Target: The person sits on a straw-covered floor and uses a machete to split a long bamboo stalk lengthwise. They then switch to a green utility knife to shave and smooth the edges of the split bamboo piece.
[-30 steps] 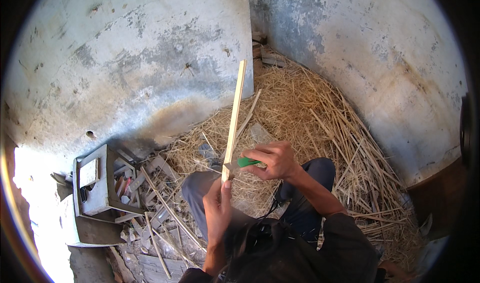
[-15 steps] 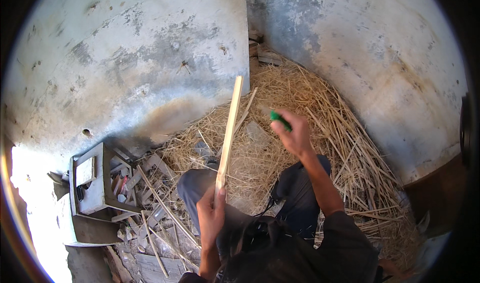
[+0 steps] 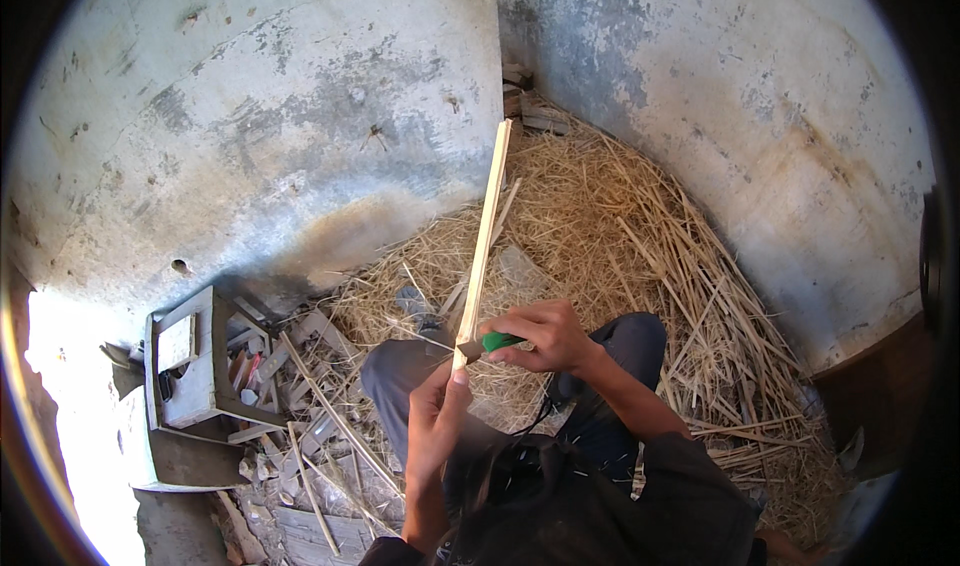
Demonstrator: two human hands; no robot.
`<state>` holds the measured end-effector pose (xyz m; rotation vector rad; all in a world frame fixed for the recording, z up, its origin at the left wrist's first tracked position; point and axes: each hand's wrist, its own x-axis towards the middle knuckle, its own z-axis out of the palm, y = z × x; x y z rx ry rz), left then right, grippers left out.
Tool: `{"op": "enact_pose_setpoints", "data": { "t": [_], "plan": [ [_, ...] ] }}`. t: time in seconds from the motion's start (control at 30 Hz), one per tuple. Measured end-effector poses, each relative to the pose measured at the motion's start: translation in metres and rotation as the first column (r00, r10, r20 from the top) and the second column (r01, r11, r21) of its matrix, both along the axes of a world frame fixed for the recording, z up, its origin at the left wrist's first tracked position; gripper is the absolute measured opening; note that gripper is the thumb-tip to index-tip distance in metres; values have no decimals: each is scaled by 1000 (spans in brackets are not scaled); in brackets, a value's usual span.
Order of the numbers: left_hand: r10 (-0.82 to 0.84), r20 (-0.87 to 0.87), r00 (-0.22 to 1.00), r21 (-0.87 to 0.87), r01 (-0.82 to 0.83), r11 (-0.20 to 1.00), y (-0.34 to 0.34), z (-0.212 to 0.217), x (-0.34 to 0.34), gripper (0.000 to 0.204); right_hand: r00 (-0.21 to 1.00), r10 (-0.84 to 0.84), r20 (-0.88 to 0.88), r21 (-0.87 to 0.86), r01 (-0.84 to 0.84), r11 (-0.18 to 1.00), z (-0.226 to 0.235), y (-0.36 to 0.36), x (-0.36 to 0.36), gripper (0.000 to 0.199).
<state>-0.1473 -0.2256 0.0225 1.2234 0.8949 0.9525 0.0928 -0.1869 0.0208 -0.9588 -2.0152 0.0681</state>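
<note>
Pale wooden strip (image 3: 484, 246) points forward, long axis leaning slightly right, near end pinched by the left hand (image 3: 438, 414). Reaching inward beyond, the right hand (image 3: 550, 336) grips a green-handled knife (image 3: 499, 341).

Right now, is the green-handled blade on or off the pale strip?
On: the blade, its green handle in the right hand, meets the pale strip just beyond the left hand.

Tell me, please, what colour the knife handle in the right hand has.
The knife handle is green, seen best in the head view.
</note>
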Motion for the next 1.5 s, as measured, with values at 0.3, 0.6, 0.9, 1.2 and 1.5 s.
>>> {"op": "enact_pose_setpoints", "data": {
  "t": [0.3,0.6,0.9,1.2,1.5],
  "plan": [
    [-28,-3,1000,10,28,1000,-1,3,2,46,997,8,-81,1,-8,1000,-6,3,0,36],
    [-61,-31,998,-73,59,996,-8,9,-1,39,992,-62,-112,15,64,998,1,4,10,35],
    [-76,-65,995,-45,73,996,-16,2,1,49,992,-95,-80,-1,96,995,15,5,23,35],
    [-92,-64,994,-81,87,993,-20,2,-3,50,994,-111,-7,93,111,989,21,13,28,37],
    [-79,-52,996,-88,74,993,-22,0,-6,52,985,-158,73,150,146,978,22,24,30,35]
  ]
}}
